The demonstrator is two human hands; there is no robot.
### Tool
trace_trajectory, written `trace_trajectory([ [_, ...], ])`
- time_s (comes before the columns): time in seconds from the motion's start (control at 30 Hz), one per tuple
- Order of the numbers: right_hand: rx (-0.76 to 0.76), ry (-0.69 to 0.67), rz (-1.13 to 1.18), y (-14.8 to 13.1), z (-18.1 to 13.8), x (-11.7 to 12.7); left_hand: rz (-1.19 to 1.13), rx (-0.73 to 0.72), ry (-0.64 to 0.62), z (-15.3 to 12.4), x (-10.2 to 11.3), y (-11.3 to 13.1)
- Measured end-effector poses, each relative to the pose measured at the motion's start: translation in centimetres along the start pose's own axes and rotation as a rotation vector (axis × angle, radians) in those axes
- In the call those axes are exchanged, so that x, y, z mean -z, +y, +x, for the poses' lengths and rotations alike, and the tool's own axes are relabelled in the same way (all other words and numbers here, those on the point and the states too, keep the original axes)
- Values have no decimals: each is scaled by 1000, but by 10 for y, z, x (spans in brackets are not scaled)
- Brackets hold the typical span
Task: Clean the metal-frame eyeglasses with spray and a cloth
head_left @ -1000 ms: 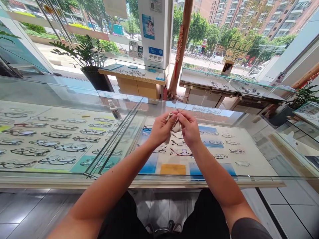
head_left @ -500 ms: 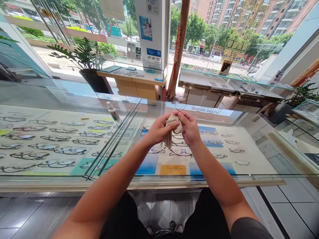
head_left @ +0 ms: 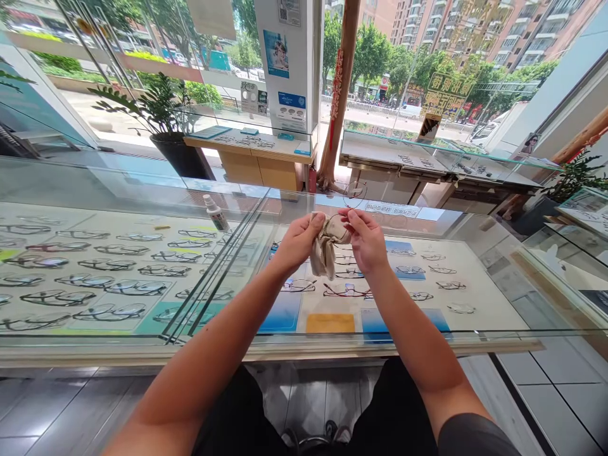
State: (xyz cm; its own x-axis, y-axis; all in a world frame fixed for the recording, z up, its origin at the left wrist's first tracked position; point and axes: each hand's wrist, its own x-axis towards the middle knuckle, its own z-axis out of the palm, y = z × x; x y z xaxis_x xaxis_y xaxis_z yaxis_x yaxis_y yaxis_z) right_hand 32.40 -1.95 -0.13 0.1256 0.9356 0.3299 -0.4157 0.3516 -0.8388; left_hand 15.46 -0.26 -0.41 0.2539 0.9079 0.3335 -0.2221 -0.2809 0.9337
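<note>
Above the glass counter, my left hand (head_left: 300, 239) is closed on a crumpled beige cloth (head_left: 323, 261), which hangs down below the fingers. My right hand (head_left: 367, 239) pinches a thin-rimmed pair of eyeglasses (head_left: 355, 204) near the middle of the frame. One round lens points up and away beyond the fingers. The other lies against the cloth between my two hands, its rim partly visible there. Under the glass beneath my hands are rows of eyeglasses, among them a red-framed pair (head_left: 348, 291).
A spray bottle (head_left: 216, 213) stands on the counter to the left. The glass display counter (head_left: 475, 334) stretches across in front of me, with an orange cloth (head_left: 330, 323) inside. A potted plant (head_left: 178, 149) and a wooden post (head_left: 342, 95) stand beyond.
My right hand has shifted slightly right with the eyeglasses. My left thumb has drawn back from the lens, and the cloth has opened out and hangs looser.
</note>
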Motion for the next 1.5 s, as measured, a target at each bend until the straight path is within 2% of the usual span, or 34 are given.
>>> trace_trajectory([
  [0.13,34,56,-11,-6,4,8,-130,62,161,8,11,-1],
  [0.23,27,67,-30,-6,4,10,-236,69,226,13,16,1],
  [0.47,29,74,-153,-1,2,6,-397,31,245,12,13,7],
  [0.6,66,-17,-233,0,-3,0,-379,-13,224,13,14,1],
  [0.73,83,-80,-295,4,-8,-2,-249,-101,171,12,16,-4],
  [0.87,80,-102,-320,7,-9,-3,180,-368,86,2,10,-4],
  [1.0,88,-105,-292,7,-6,-2,526,-569,-83,-6,3,-3],
  [1.1,91,-83,-276,5,-4,1,602,-622,-126,-7,3,-3],
  [1.37,50,52,-109,4,2,5,595,-745,-110,-10,2,-4],
  [1.5,23,153,8,5,4,6,707,-796,-212,-12,-4,-11],
])
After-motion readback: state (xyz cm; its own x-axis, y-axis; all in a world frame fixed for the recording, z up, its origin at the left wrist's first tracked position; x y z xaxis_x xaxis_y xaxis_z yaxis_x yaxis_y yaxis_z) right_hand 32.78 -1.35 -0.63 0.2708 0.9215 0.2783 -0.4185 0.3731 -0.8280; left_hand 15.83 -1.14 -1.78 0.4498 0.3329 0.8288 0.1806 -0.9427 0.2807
